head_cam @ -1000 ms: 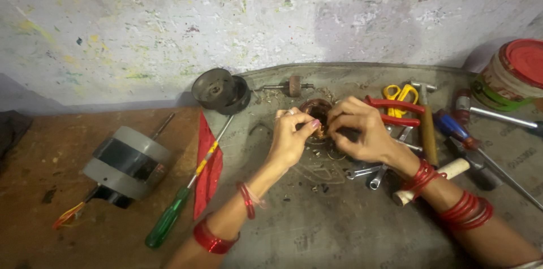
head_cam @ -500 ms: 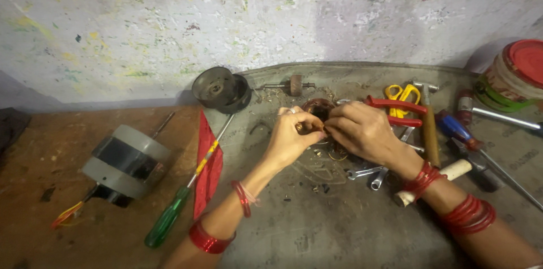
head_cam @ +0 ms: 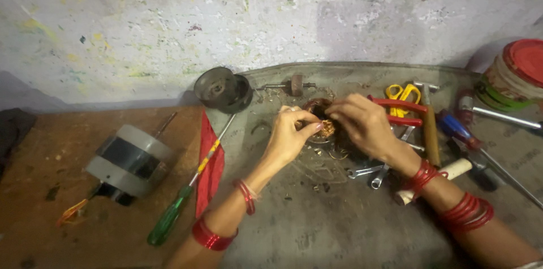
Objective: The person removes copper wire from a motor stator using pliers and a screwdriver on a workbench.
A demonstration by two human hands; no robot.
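A small round motor stator with copper winding (head_cam: 319, 112) lies on the grey mat (head_cam: 339, 229), near the wall. My left hand (head_cam: 289, 138) pinches a tuft of copper wire at its front edge. Reaching in from the right, my right hand (head_cam: 363, 126) grips the stator's right side with curled fingers. Both hands cover most of the stator. Loose wire scraps lie under and in front of it. Red bangles ring both wrists.
A grey motor (head_cam: 129, 159) sits on the wooden board at left. A green-handled screwdriver (head_cam: 180, 204) crosses a red cloth (head_cam: 211, 167). A dark round cover (head_cam: 222, 89), red pliers (head_cam: 399, 110), yellow scissors (head_cam: 403, 92), wrenches (head_cam: 367, 173), hammer, blue screwdriver and red-lidded tub (head_cam: 517, 74) crowd the right.
Both hands have shifted slightly on the stator; my left fingers have moved to its front edge and now pinch the copper wire.
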